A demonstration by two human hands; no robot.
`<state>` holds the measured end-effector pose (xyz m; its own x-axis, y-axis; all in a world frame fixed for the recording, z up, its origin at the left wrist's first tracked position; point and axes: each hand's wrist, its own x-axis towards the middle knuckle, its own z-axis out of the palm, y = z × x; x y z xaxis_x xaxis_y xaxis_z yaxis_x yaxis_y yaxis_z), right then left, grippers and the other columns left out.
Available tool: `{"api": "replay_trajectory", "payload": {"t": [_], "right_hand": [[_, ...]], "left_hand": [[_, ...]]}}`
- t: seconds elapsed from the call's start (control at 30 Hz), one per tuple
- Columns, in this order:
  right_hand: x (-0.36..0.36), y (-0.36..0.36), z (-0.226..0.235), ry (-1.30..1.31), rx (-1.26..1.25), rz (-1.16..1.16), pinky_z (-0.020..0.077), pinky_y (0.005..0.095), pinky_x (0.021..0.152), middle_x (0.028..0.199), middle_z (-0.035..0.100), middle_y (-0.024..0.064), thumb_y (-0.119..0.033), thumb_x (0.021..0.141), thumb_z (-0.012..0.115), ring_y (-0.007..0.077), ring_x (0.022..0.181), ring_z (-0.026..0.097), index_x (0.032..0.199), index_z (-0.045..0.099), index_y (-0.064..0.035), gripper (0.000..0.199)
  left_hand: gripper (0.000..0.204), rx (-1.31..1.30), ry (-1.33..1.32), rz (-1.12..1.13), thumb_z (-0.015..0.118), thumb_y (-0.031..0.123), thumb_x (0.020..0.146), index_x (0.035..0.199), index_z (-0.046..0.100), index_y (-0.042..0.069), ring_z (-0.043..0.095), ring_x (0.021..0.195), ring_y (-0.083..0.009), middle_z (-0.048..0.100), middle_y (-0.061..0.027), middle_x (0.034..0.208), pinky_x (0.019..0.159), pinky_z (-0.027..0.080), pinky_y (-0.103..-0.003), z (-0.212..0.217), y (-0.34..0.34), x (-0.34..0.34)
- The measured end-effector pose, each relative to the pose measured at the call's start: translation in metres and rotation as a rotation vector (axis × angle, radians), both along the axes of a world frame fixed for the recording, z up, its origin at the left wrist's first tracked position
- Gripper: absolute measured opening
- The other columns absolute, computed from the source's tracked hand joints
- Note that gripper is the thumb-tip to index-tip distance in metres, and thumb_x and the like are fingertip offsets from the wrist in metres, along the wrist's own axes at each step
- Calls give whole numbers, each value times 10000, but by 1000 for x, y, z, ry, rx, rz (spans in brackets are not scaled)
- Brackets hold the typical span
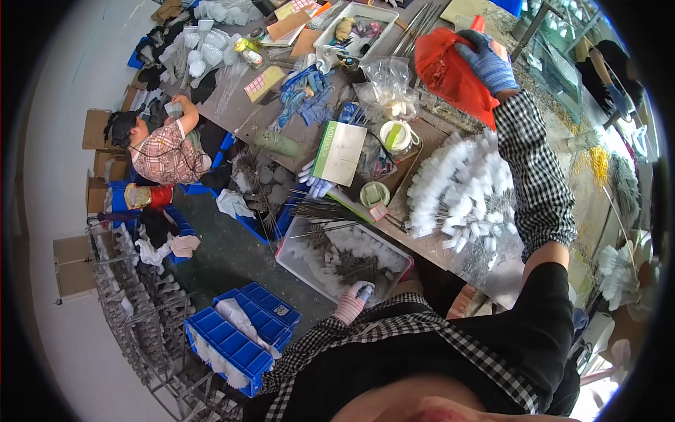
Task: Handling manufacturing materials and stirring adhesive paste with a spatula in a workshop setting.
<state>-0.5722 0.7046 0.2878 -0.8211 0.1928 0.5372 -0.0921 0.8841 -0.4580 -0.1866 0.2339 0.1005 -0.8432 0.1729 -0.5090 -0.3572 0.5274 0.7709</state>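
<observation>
My right hand (486, 65), in a blue knit glove, reaches to the far right of the table and grips a red plastic bag (450, 74). The bag hangs partly open, with reddish pieces inside. My left hand (351, 304), in a pink-and-white striped glove with grey fingertips, is curled at the near rim of a white tray (288, 261). That tray holds many white tufted pieces with thin metal wires. A large heap of similar white pieces (464, 190) lies on the table below my right forearm.
A green-and-white box (339, 152), a round white container (397, 136) and a clear plastic bag (389, 88) crowd the table's middle. Blue crates (235, 337) stand on the floor at left. Another person (165, 144) sits at the far left; someone's arm (606, 74) shows at far right.
</observation>
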Motion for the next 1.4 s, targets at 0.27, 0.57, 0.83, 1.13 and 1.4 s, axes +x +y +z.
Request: {"api": "replay_trajectory", "payload": {"t": [0.27, 0.57, 0.83, 1.13, 1.4], "right_hand": [[-3, -150, 36, -92, -74, 370, 497, 391, 785, 907, 653, 188, -369, 786, 605, 326, 856, 636, 1053, 643, -83, 393], [-126, -334, -124, -175, -236, 285, 509, 394, 766, 869, 662, 151, -337, 723, 660, 297, 852, 641, 983, 663, -128, 334], [-150, -372, -175, -755, -257, 156, 485, 430, 874, 1157, 585, 171, -234, 832, 558, 328, 1043, 594, 1251, 503, -184, 426], [-17, -319, -117, -295, -91, 371, 451, 426, 891, 1094, 574, 145, -342, 770, 616, 328, 1022, 554, 1120, 588, -154, 399], [88, -223, -90, -78, -222, 475, 459, 408, 823, 994, 601, 157, -285, 801, 615, 336, 954, 567, 1053, 606, -89, 320]], "left_hand": [[155, 230, 36, 123, 545, 115, 895, 1009, 626, 50, 584, 791, -133, 655, -82, 896, 745, 469, -274, 13, -48, 4], [383, -465, -9, 282, 543, 382, 886, 1030, 626, 37, 596, 935, -399, 635, -234, 965, 786, 474, -407, -8, -123, 113], [278, -56, -349, 600, 508, 273, 902, 1009, 615, 40, 610, 821, -296, 637, -147, 893, 702, 492, -344, -85, -138, 158], [167, 230, -238, 511, 514, 130, 900, 1008, 607, 43, 628, 700, -148, 643, -38, 835, 623, 502, -264, -95, -150, 129], [172, 472, -411, 454, 513, 113, 911, 1037, 600, 35, 615, 674, -120, 647, -48, 846, 580, 502, -229, -81, -129, 59]]}}
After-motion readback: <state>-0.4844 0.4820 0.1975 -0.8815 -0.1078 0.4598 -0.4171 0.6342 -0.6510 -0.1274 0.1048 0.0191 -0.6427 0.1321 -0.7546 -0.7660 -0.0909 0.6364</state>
